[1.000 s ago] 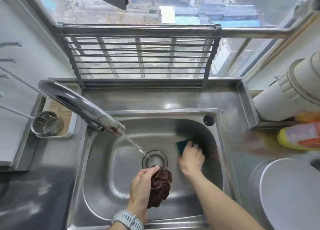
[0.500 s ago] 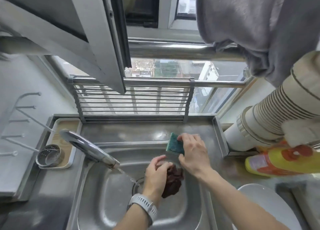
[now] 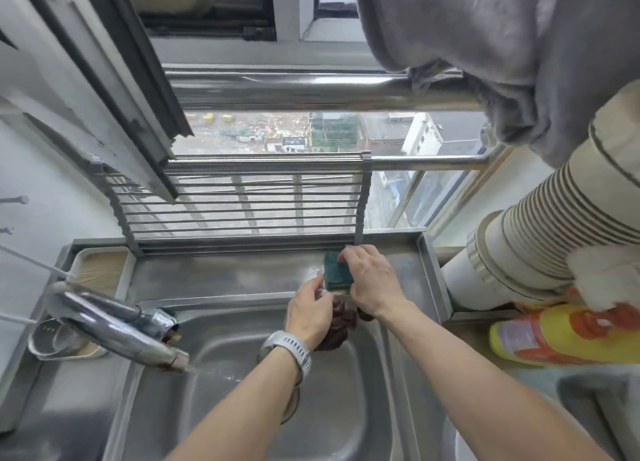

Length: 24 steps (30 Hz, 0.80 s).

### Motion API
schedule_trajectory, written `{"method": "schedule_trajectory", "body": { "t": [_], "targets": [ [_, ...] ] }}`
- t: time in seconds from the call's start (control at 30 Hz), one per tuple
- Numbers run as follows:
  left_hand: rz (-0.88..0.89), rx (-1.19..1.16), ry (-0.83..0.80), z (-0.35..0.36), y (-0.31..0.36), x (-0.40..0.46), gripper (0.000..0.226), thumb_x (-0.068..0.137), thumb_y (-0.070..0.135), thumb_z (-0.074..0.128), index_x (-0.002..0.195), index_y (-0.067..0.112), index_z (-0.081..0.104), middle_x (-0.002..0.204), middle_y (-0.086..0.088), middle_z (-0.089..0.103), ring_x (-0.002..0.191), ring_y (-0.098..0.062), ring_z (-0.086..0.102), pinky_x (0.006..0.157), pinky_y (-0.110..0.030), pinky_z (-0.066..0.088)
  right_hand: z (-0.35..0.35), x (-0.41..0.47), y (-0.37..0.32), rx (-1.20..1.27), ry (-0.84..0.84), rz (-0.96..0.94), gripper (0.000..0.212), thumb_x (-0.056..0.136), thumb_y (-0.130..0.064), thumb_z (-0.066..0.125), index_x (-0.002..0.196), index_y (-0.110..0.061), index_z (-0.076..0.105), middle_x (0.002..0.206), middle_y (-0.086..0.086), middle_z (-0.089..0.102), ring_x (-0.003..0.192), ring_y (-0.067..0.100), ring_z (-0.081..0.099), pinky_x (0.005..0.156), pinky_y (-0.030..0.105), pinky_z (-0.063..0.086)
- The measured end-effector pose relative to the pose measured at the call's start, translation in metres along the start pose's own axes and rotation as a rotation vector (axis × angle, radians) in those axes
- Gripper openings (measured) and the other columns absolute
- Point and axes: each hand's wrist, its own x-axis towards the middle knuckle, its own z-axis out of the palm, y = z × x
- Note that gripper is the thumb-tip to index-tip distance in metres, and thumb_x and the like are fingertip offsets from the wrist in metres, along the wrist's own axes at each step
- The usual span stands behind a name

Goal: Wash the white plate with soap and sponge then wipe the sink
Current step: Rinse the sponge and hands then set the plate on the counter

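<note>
My right hand [image 3: 372, 280] holds a green sponge [image 3: 336, 270] on the steel ledge behind the sink [image 3: 367, 408], close to the drying rack. My left hand [image 3: 310, 313] grips a dark brown cloth [image 3: 341, 329] at the sink's back rim, just below the sponge. A thin stream of water leaves the tap [image 3: 114, 325] over the basin. Only a sliver of the white plate [image 3: 460, 448] shows at the bottom right, behind my right forearm.
A yellow soap bottle [image 3: 561, 336] lies on the counter at the right. A metal drying rack [image 3: 239, 207] stands against the window. A steel cup [image 3: 52, 336] sits on a tray at the left. A grey cloth [image 3: 502, 44] hangs from a rail above.
My right hand lifted the sponge out of the basin and moved it back onto the ledge. My left hand carried the brown cloth from the drain to the back rim. The view tilted upward.
</note>
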Motion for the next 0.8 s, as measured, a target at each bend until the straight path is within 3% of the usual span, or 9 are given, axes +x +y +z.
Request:
{"method": "schedule_trajectory", "body": {
  "t": [0.13, 0.3, 0.43, 0.53, 0.63, 0.7, 0.8],
  "targets": [
    [0.004, -0.063, 0.06, -0.003, 0.014, -0.022, 0.041, 0.096, 0.022, 0.058, 0.136, 0.025, 0.064, 0.133, 0.002, 0.068, 0.122, -0.016, 0.06, 0.105, -0.027, 0.042, -0.015, -0.038, -0.003, 0.085, 0.118, 0.055, 0.049, 0.078, 0.002, 0.06, 0.124, -0.014, 0.06, 0.13, 0.003, 0.062, 0.127, 0.024, 0.051, 0.11, 0.038, 0.044],
    [0.05, -0.113, 0.042, 0.006, 0.044, -0.084, 0.021, 0.095, 0.023, 0.06, 0.109, 0.028, 0.076, 0.103, 0.01, 0.072, 0.102, -0.013, 0.063, 0.089, -0.024, 0.042, -0.079, -0.137, -0.006, 0.183, 0.255, 0.226, 0.038, 0.082, -0.008, 0.07, 0.117, -0.02, 0.064, 0.12, -0.004, 0.064, 0.112, 0.018, 0.057, 0.099, 0.028, 0.046],
    [0.147, -0.137, -0.126, 0.042, 0.088, -0.141, 0.012, 0.093, 0.025, 0.065, 0.094, 0.029, 0.077, 0.093, 0.014, 0.072, 0.091, -0.005, 0.066, 0.078, -0.02, 0.05, -0.15, -0.219, 0.014, 0.165, 0.446, 0.355, 0.028, 0.085, -0.011, 0.073, 0.108, -0.023, 0.064, 0.105, -0.01, 0.061, 0.1, 0.014, 0.059, 0.089, 0.03, 0.05],
    [0.229, -0.103, -0.258, 0.075, 0.122, -0.173, 0.015, 0.095, 0.03, 0.064, 0.101, 0.027, 0.078, 0.092, 0.011, 0.071, 0.089, -0.008, 0.066, 0.084, -0.028, 0.055, -0.197, -0.255, 0.043, 0.07, 0.545, 0.459, 0.025, 0.086, -0.01, 0.073, 0.108, -0.02, 0.065, 0.104, -0.006, 0.062, 0.101, 0.019, 0.059, 0.084, 0.032, 0.048],
    [0.24, -0.086, -0.384, 0.106, 0.142, -0.188, 0.024, 0.096, 0.026, 0.059, 0.113, 0.028, 0.076, 0.103, 0.008, 0.072, 0.096, -0.011, 0.066, 0.082, -0.024, 0.053, -0.221, -0.263, 0.086, -0.101, 0.488, 0.535, 0.034, 0.085, -0.003, 0.067, 0.115, -0.02, 0.064, 0.11, 0.0, 0.064, 0.107, 0.025, 0.055, 0.083, 0.04, 0.05],
    [0.229, -0.086, -0.477, 0.125, 0.147, -0.191, 0.036, 0.096, 0.02, 0.053, 0.127, 0.028, 0.07, 0.119, 0.009, 0.069, 0.111, -0.014, 0.063, 0.094, -0.026, 0.049, -0.223, -0.259, 0.116, -0.212, 0.406, 0.483, 0.045, 0.079, 0.006, 0.067, 0.117, -0.018, 0.066, 0.114, 0.002, 0.065, 0.106, 0.03, 0.056, 0.082, 0.043, 0.054],
    [0.191, -0.103, -0.537, 0.144, 0.148, -0.19, 0.048, 0.098, 0.015, 0.048, 0.143, 0.025, 0.058, 0.136, 0.007, 0.062, 0.125, -0.012, 0.054, 0.103, -0.025, 0.039, -0.21, -0.25, 0.159, -0.431, 0.259, 0.303, 0.051, 0.069, 0.01, 0.071, 0.116, -0.011, 0.07, 0.105, 0.008, 0.071, 0.087, 0.032, 0.06, 0.077, 0.04, 0.057]
  ]
}}
